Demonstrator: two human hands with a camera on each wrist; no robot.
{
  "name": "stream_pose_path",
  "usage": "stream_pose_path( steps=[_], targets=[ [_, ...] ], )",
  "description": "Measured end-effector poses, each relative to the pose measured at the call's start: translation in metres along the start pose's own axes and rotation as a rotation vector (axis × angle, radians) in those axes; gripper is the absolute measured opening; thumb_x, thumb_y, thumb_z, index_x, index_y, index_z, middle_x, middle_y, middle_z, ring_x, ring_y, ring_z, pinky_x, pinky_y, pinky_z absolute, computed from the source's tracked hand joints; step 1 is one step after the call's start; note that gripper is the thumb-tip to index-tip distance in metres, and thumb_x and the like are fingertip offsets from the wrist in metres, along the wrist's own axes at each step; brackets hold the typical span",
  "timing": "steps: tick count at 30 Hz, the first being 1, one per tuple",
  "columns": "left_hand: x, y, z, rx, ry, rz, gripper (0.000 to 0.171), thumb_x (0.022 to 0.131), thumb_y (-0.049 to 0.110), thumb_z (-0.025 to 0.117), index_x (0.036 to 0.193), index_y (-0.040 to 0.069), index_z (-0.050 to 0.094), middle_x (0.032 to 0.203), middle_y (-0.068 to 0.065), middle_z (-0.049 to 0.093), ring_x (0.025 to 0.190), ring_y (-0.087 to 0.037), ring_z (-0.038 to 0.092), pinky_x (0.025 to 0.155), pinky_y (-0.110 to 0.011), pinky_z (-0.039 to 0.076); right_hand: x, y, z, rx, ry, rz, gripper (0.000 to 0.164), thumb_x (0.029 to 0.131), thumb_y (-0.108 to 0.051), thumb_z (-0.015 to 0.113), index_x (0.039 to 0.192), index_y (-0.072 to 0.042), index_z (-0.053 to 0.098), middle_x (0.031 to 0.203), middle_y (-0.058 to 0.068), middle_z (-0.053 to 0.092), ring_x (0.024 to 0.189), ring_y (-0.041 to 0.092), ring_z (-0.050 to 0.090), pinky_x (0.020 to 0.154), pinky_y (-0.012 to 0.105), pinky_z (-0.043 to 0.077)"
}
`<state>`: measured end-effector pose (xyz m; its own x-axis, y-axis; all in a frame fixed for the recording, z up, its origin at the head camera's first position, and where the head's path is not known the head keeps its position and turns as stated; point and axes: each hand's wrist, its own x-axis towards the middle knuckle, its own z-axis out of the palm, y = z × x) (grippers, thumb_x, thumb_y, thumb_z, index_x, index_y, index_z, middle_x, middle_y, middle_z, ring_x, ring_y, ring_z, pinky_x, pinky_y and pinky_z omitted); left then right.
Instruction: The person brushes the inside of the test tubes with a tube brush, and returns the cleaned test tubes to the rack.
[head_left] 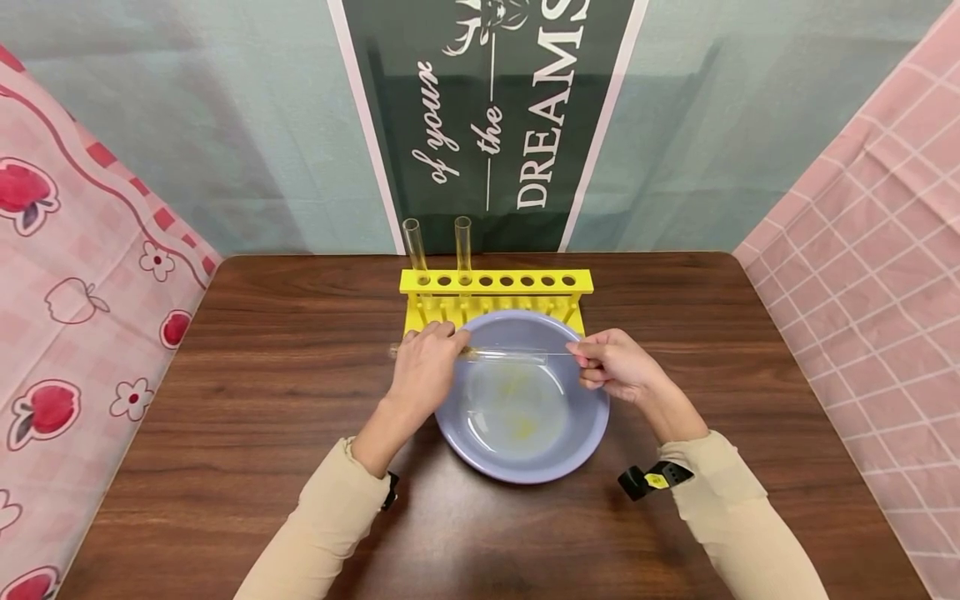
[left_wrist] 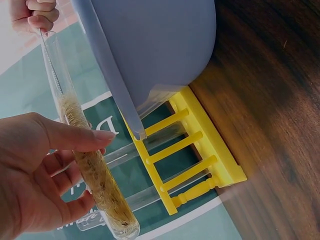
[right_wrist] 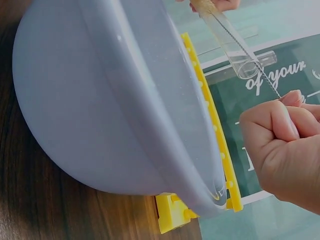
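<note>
My left hand (head_left: 427, 362) grips a clear glass test tube (left_wrist: 56, 65) near its closed end, thumb on one side and fingers on the other. Inside that end sits the tan bristle head (left_wrist: 107, 192) of a test tube brush. Its twisted wire handle (right_wrist: 235, 39) runs out through the tube's open mouth. My right hand (head_left: 618, 364) pinches the wire a short way from the mouth. Tube and brush lie sideways over the far part of a lavender basin (head_left: 517, 477), which holds water with yellowish patches at the bottom.
Behind the basin stands a yellow test tube rack (head_left: 495, 282). Two glass tubes, a left tube (head_left: 414, 246) and a right tube (head_left: 463, 246), stand in its left half. All rest on a brown wooden table (head_left: 300, 358), with a printed cloth (head_left: 262, 125) hanging behind.
</note>
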<state>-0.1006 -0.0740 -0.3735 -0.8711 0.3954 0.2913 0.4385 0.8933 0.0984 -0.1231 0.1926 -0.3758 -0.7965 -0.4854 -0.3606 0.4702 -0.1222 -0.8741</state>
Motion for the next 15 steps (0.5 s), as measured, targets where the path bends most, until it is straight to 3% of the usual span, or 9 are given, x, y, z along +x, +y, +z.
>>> stream_pose_path(
  steps=[11, 15],
  targets=[
    [-0.0024, -0.0014, 0.0008, -0.017, 0.024, 0.004, 0.024, 0.08, -0.009, 0.056, 0.089, 0.011, 0.067, 0.077, -0.005, 0.057, 0.079, -0.024, 0.057, 0.058, -0.037, 0.041, -0.0009, 0.0029, -0.0044, 0.07, -0.047, -0.002, 0.042, 0.095, 0.002, 0.035, 0.056, -0.002, 0.052, 0.052, 0.0, 0.037, 0.042, 0.011, 0.016, 0.047, 0.025, 0.016],
    [-0.0027, -0.0027, 0.0007, -0.052, 0.01, -0.005, 0.026, 0.078, -0.01, 0.058, 0.088, 0.011, 0.068, 0.077, -0.004, 0.058, 0.078, -0.024, 0.058, 0.06, -0.038, 0.043, -0.0019, 0.0045, -0.0053, 0.043, -0.043, -0.018, 0.041, 0.095, 0.001, 0.037, 0.057, -0.002, 0.052, 0.052, 0.0, 0.038, 0.042, 0.011, 0.017, 0.047, 0.025, 0.017]
  ],
)
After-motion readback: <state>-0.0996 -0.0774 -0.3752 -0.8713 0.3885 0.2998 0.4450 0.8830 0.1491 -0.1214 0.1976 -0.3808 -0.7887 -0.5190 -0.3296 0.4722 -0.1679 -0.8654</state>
